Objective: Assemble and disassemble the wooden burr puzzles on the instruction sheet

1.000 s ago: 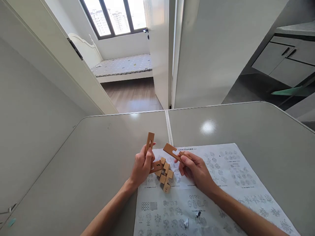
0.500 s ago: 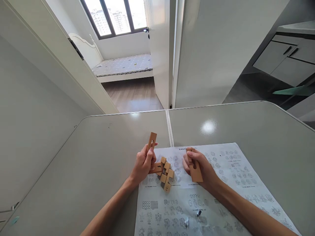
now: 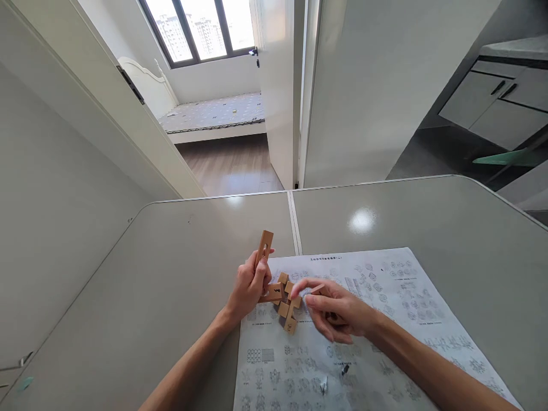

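My left hand (image 3: 250,285) is closed around wooden puzzle pieces. One slotted wooden puzzle piece (image 3: 266,240) sticks up above the thumb; another wooden piece with a black mark (image 3: 273,293) juts out to the right below it. My right hand (image 3: 338,308) keeps a wooden puzzle piece (image 3: 321,290) in its palm, partly hidden by the fingers. Its index finger stretches left to the edge of a cluster of notched wooden puzzle pieces (image 3: 283,309); whether it touches them I cannot tell. The cluster lies on a large printed sheet (image 3: 265,388), between my hands.
The sheet of puzzle diagrams covers the near right part of a grey table (image 3: 205,245). A small dark scrap (image 3: 345,370) and a torn spot (image 3: 323,386) show on the sheet. Beyond the table stand an open door (image 3: 280,91) and a bed (image 3: 218,111).
My right hand has moved left and turned over, its index finger now extended at the cluster, with the wooden piece tucked in its palm. My left hand stays in place.
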`<state>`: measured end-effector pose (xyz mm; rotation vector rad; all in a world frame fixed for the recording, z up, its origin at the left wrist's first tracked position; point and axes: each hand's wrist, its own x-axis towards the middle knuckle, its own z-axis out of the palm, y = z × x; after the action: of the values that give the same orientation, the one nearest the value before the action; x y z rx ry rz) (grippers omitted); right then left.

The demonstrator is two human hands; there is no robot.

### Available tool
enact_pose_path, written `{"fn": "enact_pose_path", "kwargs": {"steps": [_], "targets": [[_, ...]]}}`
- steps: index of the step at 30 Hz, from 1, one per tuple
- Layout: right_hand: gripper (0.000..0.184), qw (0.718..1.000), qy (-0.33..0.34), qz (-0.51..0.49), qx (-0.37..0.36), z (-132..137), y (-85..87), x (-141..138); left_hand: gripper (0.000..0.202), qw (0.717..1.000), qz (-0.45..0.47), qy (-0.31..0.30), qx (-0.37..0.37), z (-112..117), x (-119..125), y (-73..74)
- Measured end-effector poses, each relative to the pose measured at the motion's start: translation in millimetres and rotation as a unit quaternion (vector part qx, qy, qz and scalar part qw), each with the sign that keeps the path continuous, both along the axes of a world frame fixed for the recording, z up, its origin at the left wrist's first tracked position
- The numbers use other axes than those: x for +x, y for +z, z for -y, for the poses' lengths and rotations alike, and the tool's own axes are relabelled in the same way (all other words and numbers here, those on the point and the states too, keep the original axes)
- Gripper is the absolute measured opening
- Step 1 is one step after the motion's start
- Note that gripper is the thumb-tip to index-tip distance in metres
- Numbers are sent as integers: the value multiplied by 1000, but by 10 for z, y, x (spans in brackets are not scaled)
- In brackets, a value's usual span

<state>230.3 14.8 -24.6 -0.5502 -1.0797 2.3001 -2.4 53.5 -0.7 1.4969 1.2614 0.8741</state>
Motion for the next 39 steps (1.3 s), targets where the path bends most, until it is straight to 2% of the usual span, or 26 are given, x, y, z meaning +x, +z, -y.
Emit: {"fn": "enact_pose_path", "kwargs": {"steps": [2,5,8,11,17,20,25,30,33,37,39], "targets": [[39,999,52,1,17,-13,-15,-11,47,1000,-14,-1,11,15,-3,-14],[35,997,73,17,32,-16,-16,-26,44,995,-65,1,79,51,-25,-66],[30,997,39,41,56,10,-6,-48,40,982,-116,-4,146,86,-51,-99],[29,995,-15,50,87,51,-9,-82,39,976,-137,-5,171,114,-47,-71],[36,993,-54,65,78,106,-4,-150,36,971,-158,-35,173,170,119,31],[35,986,-107,81,98,136,14,-194,37,976,-149,-46,149,174,234,63],[30,967,-193,106,128,159,55,-212,37,993,-59,-63,80,113,357,149],[27,940,-278,136,140,126,150,-93,33,997,63,14,51,81,344,201],[27,928,-337,130,87,121,147,49,30,994,95,34,27,167,332,222],[25,923,-378,47,-57,74,109,313,32,984,173,34,-19,354,389,329],[23,903,-421,14,-82,23,106,433,35,966,244,-14,-80,468,465,389]]}}
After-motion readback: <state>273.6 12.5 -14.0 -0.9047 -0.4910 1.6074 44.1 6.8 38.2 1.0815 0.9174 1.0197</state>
